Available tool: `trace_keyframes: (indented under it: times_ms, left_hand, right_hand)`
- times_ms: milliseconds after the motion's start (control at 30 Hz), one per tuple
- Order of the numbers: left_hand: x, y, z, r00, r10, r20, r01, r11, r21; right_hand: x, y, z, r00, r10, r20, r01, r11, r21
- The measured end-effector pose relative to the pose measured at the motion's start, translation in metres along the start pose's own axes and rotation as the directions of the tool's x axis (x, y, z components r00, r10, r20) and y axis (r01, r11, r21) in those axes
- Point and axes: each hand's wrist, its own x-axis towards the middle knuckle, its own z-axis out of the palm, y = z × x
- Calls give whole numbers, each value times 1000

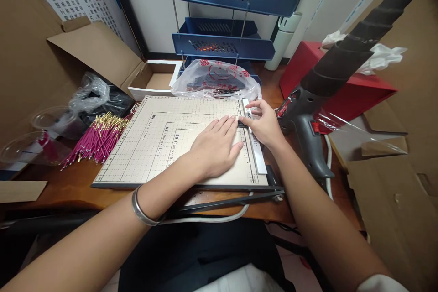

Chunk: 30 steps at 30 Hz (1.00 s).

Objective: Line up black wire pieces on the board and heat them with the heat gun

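My left hand (218,148) lies flat on the cream board of a paper cutter (143,146), palm down with fingers stretched out. Its fingertips rest by a small bundle of thin black strips (242,124) near the board's right edge; most of the bundle is hidden. My right hand (265,123) is curled over the white guard strip (257,157), its thumb pressed on the black strips and its index fingertip by the guard. Swung down below the board's front edge is the cutter's dark arm (226,201).
Magenta sticks with gold ends (97,139) are heaped left of the board. Behind it are a plastic bag (219,77), an open cardboard box (153,77) and a blue rack (224,45). A heat gun (308,109) and a red tissue box (369,84) stand on the right.
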Motion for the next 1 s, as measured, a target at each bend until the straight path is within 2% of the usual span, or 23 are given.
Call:
trace_keyframes:
  times_ms: [200, 433, 1000]
  left_hand:
    - [0, -1, 0, 1000, 1, -7, -2, 1000, -6]
    - [0, -1, 1, 1000, -5, -5, 5, 1000, 2]
    - [0, -1, 2, 1000, -4, -12, 4, 1000, -9]
  right_hand:
    - [0, 1, 2, 1000, -28, 2, 28, 999, 47]
    - [-2, -4, 6, 1000, -14, -28, 13, 1000, -25]
    - [-1, -3, 4, 1000, -11, -17, 11, 1000, -13]
